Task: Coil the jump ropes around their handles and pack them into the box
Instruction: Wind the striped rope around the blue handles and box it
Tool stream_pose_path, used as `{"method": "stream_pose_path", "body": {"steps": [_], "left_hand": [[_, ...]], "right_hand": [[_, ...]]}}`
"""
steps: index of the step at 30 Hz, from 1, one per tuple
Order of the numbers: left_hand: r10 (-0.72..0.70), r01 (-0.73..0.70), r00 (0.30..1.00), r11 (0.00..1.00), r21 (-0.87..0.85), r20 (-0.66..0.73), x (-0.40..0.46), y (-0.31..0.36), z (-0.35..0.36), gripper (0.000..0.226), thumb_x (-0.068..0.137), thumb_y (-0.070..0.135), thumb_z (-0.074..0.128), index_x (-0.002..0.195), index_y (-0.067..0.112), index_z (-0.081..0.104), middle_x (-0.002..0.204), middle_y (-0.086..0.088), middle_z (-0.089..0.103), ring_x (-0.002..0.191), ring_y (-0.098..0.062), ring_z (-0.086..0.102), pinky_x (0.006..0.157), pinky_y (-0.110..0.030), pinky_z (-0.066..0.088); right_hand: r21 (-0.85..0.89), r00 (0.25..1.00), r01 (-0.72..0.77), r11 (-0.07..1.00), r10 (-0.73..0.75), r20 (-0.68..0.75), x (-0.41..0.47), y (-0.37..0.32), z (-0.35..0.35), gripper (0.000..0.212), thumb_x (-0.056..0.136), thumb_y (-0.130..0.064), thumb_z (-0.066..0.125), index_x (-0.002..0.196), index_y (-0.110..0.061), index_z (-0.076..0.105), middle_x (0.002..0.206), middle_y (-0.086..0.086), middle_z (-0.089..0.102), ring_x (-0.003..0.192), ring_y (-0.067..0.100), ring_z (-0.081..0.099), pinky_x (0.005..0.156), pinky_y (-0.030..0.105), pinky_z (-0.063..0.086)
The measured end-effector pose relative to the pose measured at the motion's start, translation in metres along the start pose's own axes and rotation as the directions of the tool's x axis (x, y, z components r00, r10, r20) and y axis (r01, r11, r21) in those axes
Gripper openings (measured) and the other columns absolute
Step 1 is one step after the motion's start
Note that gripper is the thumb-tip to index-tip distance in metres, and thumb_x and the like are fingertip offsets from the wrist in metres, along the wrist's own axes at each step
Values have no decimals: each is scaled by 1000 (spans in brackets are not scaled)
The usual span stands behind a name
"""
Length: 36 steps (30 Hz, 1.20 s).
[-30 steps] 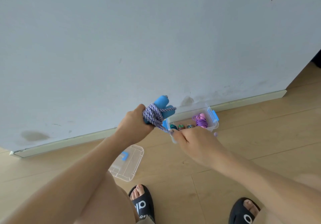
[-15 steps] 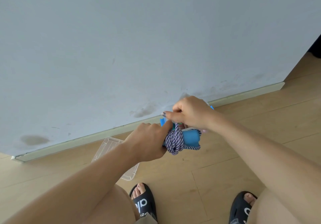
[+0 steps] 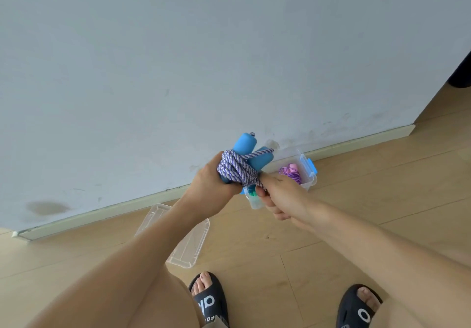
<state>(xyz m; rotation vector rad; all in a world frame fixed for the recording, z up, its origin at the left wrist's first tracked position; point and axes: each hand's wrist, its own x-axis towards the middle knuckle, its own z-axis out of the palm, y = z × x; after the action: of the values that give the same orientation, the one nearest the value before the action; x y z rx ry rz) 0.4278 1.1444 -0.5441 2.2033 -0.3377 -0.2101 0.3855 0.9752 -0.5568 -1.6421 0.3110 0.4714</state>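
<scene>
My left hand [image 3: 207,186] grips the lower ends of two blue jump rope handles [image 3: 251,153], which point up and away toward the wall. A purple-and-white braided rope [image 3: 235,168] is wound several times around them. My right hand [image 3: 281,195] pinches the free end of that rope just below the bundle, pulling it taut toward me. Behind my hands on the floor stands the clear plastic box [image 3: 309,175] with blue latches. A coiled purple jump rope [image 3: 291,172] lies inside it, and something green shows at its near corner.
The box's clear lid [image 3: 190,246] lies flat on the wooden floor below my left forearm. A pale wall with a skirting board rises right behind the box. My feet in black slides [image 3: 211,299] stand at the bottom of the view.
Half a second ago my right hand was above the bundle with the handles pointing right. Now the handles point up and my right hand has come down in front, pulling the rope end.
</scene>
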Motion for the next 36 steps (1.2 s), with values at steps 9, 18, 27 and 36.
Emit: {"method": "stream_pose_path", "body": {"steps": [9, 18, 27, 36], "left_hand": [[20, -16, 993, 999, 36, -113, -4, 3, 16, 23, 77, 17, 69, 90, 24, 51, 66, 7, 58, 54, -9, 46, 50, -21, 37], [109, -92, 989, 985, 148, -105, -9, 3, 17, 28, 81, 17, 63, 98, 31, 46, 68, 7, 61, 62, -7, 56, 49, -17, 39], [196, -190, 981, 954, 233, -1, -19, 3, 18, 52, 74, 31, 73, 115, 37, 41, 86, 11, 64, 77, -15, 61, 66, -40, 53], [69, -72, 990, 997, 25, 119, -17, 12, 18, 29, 82, 56, 65, 98, 36, 51, 75, 11, 64, 67, -5, 60, 64, -25, 49]], "right_hand": [[459, 993, -108, 882, 74, 90, -18, -11, 0, 20, 96, -9, 42, 87, -6, 59, 60, 2, 48, 46, 12, 38, 48, 24, 37], [405, 953, -151, 902, 24, 301, -21, -20, -22, 76, 74, -83, 54, 99, -11, 61, 73, 7, 50, 62, 20, 47, 58, 33, 42], [292, 1000, -21, 956, 23, -5, -20, -12, -12, 66, 75, -83, 54, 90, -19, 64, 56, -2, 36, 49, 16, 29, 51, 32, 40], [135, 998, -11, 991, 3, 63, -22, -12, -15, 64, 80, -81, 50, 70, -19, 57, 61, -2, 39, 52, 15, 34, 55, 34, 42]]}}
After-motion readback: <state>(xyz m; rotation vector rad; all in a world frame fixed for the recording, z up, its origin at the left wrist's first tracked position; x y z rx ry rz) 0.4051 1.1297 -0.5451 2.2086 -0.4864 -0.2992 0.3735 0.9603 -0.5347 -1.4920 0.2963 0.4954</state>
